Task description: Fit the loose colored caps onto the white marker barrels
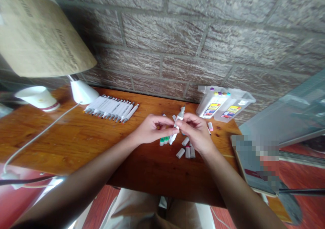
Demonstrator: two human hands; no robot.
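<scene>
A white marker pen (180,115) stands nearly upright between my hands above the wooden table, its thin dark tip bare at the top end. My left hand (154,130) pinches its lower part from the left. From the right, my right hand (196,130) grips it higher up with thumb and fingers. Two green-topped caps (164,141) stand below my left hand. Loose whitish caps (180,153), one with a red edge, lie under my right hand. A pink-ended cap (210,126) rests farther right. Some pieces behind my fingers are partly hidden.
A row of white markers (111,107) lies at the back left, beside a lamp (82,90) and paper cup (38,98). A white cable (42,130) crosses the table (58,134). Clear plastic boxes (225,108), one holding several markers, stand against the brick wall (162,32).
</scene>
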